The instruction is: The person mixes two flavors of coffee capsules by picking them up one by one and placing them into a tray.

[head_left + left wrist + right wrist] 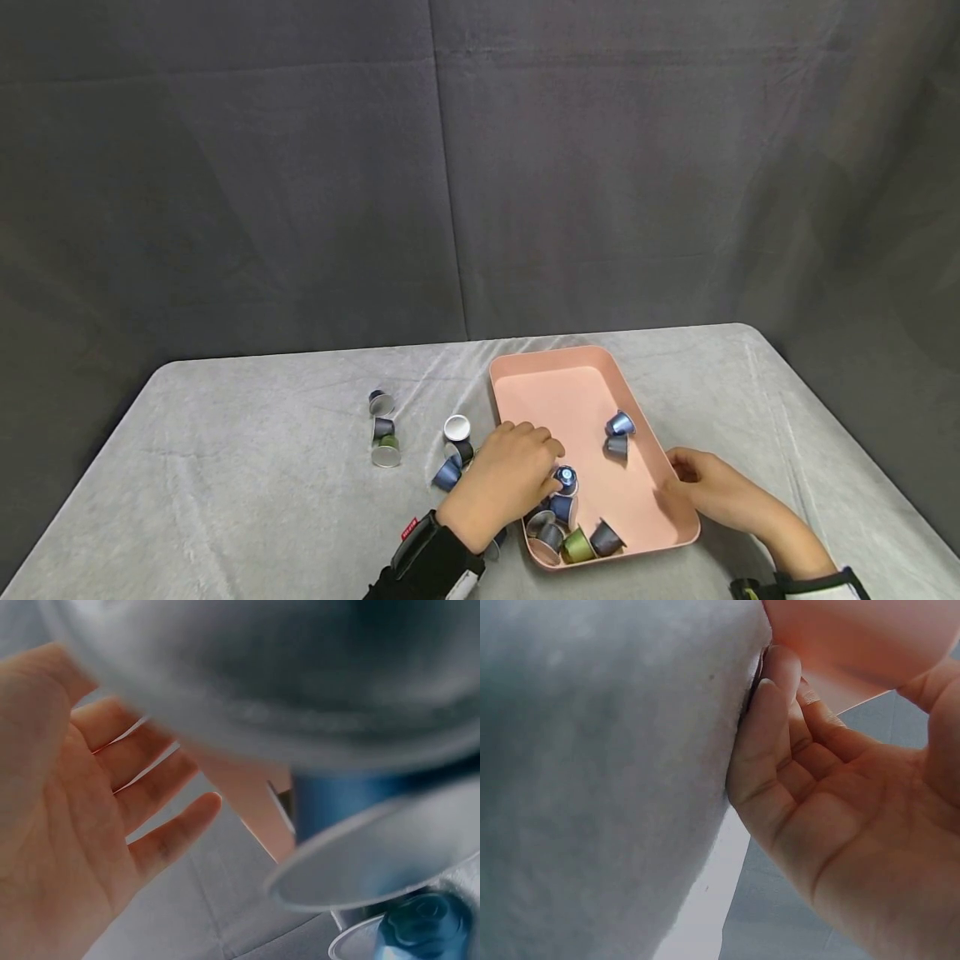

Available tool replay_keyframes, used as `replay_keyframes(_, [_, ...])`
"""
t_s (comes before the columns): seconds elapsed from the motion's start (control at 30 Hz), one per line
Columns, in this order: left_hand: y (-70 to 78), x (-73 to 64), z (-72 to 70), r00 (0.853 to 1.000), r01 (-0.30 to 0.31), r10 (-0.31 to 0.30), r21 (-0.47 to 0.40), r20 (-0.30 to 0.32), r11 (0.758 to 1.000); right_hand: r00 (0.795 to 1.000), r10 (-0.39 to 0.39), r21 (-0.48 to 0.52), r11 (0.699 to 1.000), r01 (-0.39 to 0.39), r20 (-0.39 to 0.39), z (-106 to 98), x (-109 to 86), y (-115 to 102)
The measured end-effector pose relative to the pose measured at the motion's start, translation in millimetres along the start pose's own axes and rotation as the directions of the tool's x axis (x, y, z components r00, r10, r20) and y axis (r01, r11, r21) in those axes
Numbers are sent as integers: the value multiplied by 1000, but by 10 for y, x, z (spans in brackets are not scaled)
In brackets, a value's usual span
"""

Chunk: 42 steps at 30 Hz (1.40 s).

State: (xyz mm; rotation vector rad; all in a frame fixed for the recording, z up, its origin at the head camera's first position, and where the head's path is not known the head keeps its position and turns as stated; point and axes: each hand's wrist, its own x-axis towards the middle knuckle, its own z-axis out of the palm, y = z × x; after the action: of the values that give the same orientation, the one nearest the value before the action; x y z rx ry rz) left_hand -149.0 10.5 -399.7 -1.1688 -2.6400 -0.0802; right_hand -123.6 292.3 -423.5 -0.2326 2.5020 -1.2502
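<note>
A shallow pink tray (558, 392) lies on the cloth-covered table. My right hand (712, 492) holds its right edge, thumb at the wall and fingers low against the underside in the right wrist view. My left hand (502, 475) reaches across the tray's left wall with fingers loosely bent, beside a blue coffee capsule (566, 479). The left wrist view shows its palm (67, 817) facing the camera with nothing against it, while a nearby capsule (300, 690) covers some fingertips. A green capsule (577, 546) and several dark ones sit in the tray's near left corner.
Two capsules, one blue (620, 423) and one grey (617, 447), stand near the tray's right wall. Left of the tray are a white-topped capsule (457, 428), a blue capsule (447, 473) and others. A short column of capsules (382, 404) lies farther left.
</note>
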Motion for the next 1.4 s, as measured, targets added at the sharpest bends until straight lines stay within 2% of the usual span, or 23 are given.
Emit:
replay_keyframes(0.3, [-96, 1, -67, 998, 41, -41, -17, -40, 999, 1000, -6, -3, 1000, 6, -5, 1, -8, 10])
replay_keyframes(0.57, [-183, -31, -79, 995, 92, -93, -35, -29, 995, 1000, 9, 1, 1000, -9, -6, 11, -16, 1])
replay_keyframes(0.7, [-250, -44, -96, 992, 126, -128, -72, -15, 989, 1000, 5, -5, 1000, -5, -10, 14, -18, 0])
replay_keyframes(1.0, [-467, -113, -172, 973, 232, -230, -137, 33, 963, 1000, 14, -4, 1000, -14, -13, 11, -18, -8])
replay_keyframes(1.23, [-658, -210, -222, 939, 343, -335, -183, 73, 921, 1000, 2, -6, 1000, -2, -9, 6, -13, -20])
replay_keyframes(1.4, [-731, -242, -186, 932, 362, -356, -154, 65, 919, 1000, -6, -3, 1000, 6, -8, 7, -11, -22])
